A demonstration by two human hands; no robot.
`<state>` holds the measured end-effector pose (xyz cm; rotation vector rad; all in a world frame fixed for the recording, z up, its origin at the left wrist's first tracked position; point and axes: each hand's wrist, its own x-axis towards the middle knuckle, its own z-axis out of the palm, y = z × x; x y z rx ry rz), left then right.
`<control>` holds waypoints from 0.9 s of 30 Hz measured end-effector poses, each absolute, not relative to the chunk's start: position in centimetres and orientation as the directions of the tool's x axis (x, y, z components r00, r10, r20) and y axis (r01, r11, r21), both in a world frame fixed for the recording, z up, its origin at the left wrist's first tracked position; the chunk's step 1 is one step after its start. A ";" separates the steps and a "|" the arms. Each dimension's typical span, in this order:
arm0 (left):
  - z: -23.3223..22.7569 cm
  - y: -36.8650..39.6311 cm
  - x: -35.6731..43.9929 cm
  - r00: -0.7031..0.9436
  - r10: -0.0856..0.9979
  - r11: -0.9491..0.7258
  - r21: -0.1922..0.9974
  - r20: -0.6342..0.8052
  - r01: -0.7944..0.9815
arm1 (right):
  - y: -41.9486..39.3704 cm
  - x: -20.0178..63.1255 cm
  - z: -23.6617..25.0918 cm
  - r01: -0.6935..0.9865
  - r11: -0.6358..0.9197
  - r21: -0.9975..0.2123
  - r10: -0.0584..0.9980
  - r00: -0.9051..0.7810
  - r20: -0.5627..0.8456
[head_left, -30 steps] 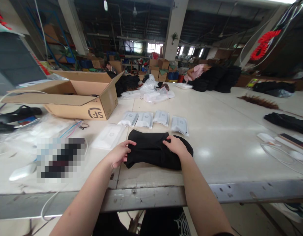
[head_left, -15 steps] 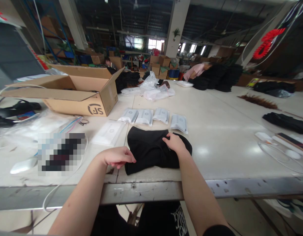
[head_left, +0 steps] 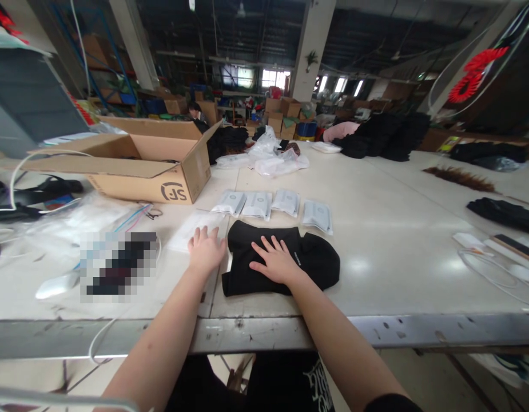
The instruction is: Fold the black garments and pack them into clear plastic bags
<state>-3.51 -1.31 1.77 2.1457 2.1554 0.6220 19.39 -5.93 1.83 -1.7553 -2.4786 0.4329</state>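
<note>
A black cloth item (head_left: 319, 260) lies flat near the table's front edge, a small line of light lettering on it; it looks like a hood or balaclava, though its kind is not certain. My right hand (head_left: 275, 257) rests on it, fingers spread. Just left of the cloth, my left hand (head_left: 206, 249) is open over the near edge of a flat white plastic bag (head_left: 182, 232). Behind the cloth sit several white packaged pouches with printed fronts, the rightmost pouch (head_left: 317, 214) a little apart from the others.
An open cardboard box (head_left: 195, 171) stands at the left. Crumpled clear plastic (head_left: 268, 154) and stacked black goods (head_left: 384, 137) are farther back, near a person in pink (head_left: 339, 131). Cables and a phone-like object (head_left: 515, 246) lie at the right. A metal rail (head_left: 255, 335) edges the table.
My right hand has moved left from the cloth's right part to its middle and spread out. My left hand has left the cloth's left edge, moved up to the white bag and opened.
</note>
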 end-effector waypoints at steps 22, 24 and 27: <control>-0.6 1.8 -5.7 -0.366 0.904 0.303 0.274 0.220 0.913 | -5.1 18.5 0.6 0.947 0.233 -0.222 0.972 -0.217 0.092; -0.6 1.9 -5.7 -0.379 0.901 0.318 0.271 0.212 0.908 | -4.6 18.1 0.6 0.948 0.207 -0.240 0.969 -0.166 0.182; -0.5 1.9 -5.8 -0.430 0.872 0.365 0.277 0.233 0.889 | -2.8 16.8 1.4 0.944 0.199 -0.265 0.942 -0.109 0.318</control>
